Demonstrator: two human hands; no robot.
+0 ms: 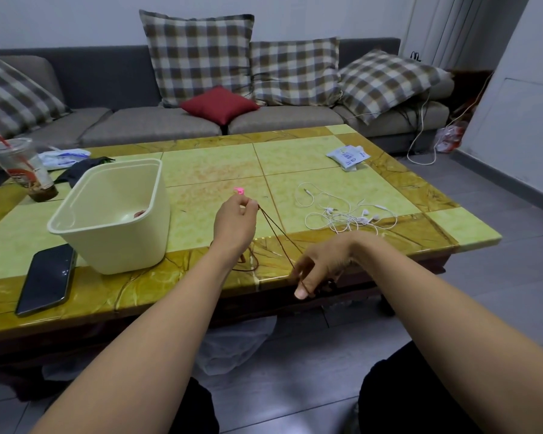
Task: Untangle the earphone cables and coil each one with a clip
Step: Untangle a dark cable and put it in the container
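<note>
Left hand (235, 220) raised, fingertips pinching small pink plastic clip (239, 191) and thin dark-red earphone cable (276, 236). Right hand (322, 264) pinches same cable at near edge of green-and-amber tiled table (207, 164). We note tangled white earphone cables (348, 216) lying just beyond right hand. Blue print on white packet (347, 156) unreadable.

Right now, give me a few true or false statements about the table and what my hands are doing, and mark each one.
1. The left hand and the right hand both pinch the dark red cable. True.
2. The white earphones lie in the cream bin. False: they lie tangled on the table, beyond the right hand.
3. The phone lies screen up beside the bin. True.
4. The drink cup stands at the table's right end. False: it stands at the left end.
</note>
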